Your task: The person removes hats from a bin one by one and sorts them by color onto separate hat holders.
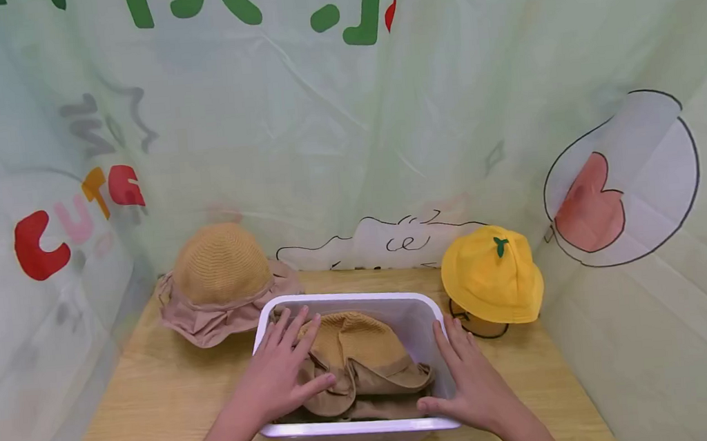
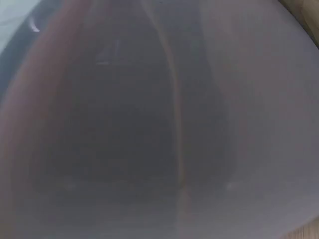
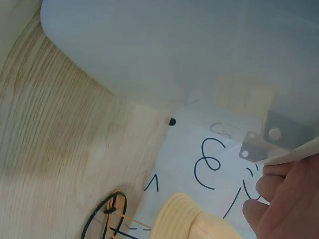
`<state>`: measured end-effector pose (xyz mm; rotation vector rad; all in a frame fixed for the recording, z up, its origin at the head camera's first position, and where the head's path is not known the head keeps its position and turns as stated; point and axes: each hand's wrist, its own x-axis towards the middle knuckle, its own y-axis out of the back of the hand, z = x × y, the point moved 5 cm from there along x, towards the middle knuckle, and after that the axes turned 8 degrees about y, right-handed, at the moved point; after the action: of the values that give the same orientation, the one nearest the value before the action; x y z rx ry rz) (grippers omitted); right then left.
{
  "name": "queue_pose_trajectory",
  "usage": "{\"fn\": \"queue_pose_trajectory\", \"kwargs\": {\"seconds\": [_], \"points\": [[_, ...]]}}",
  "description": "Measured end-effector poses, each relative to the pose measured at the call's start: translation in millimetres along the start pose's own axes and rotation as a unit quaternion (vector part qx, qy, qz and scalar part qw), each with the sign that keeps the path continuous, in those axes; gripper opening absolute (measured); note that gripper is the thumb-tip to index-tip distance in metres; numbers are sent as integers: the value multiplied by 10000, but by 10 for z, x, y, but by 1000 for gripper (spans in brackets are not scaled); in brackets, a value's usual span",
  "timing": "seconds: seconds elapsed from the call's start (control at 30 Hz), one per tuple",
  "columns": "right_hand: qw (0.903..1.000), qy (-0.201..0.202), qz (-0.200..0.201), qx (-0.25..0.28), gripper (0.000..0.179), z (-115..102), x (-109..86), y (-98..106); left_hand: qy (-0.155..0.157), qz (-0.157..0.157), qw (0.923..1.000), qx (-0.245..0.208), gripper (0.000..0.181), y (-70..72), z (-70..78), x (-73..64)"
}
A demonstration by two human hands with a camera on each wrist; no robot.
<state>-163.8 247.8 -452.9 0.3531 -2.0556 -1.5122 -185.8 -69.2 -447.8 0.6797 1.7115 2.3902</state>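
Observation:
A white plastic bin (image 1: 351,427) stands on the table, its wall filling most of the left wrist view. Inside lies a folded sun hat (image 1: 363,344) with a straw-coloured crown and brownish brim, over more brownish fabric. My left hand (image 1: 284,371) spreads its fingers over the bin's left rim, thumb above the hat. At the right rim rests my right hand (image 1: 475,384), fingers fairly straight along the edge and thumb pointing inward. In the right wrist view, fingertips (image 3: 269,186) of that hand show beside the bin's outer wall.
Behind the bin at left sits another straw-crowned hat (image 1: 223,272) with a pinkish-brown brim. A yellow bucket hat (image 1: 492,279) with a green sprout stands at right, a dark cord (image 1: 481,334) below it. Printed whitish curtains (image 1: 335,146) enclose the wooden table (image 1: 157,416).

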Motion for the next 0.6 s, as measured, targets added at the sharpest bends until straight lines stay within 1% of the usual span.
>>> {"fn": "queue_pose_trajectory", "kwargs": {"seconds": [0.1, 0.17, 0.27, 0.37, 0.47, 0.6], "points": [[9998, -126, -149, 29, 127, -14, -19, 19, 98, -186, 9998, -72, 92, -52, 49, 44], [9995, -197, -238, 55, 127, -9, 10, 17, 187, -316, 9993, -47, 92, -85, 40, 98], [9989, -308, -357, 72, 127, 2, 22, 7, 233, -537, 9982, -96, 91, -141, 42, 167], [9986, -345, -394, 72, 126, 12, 11, -10, 167, -692, 9971, -257, 89, -191, 70, 210], [9986, -339, -374, 132, 125, 19, -5, -29, 68, -770, 9962, -403, 83, -233, 98, 222], [9988, -305, -311, 209, 126, 14, -21, -45, -64, -927, 9952, -304, 71, -287, 102, 173]]}}
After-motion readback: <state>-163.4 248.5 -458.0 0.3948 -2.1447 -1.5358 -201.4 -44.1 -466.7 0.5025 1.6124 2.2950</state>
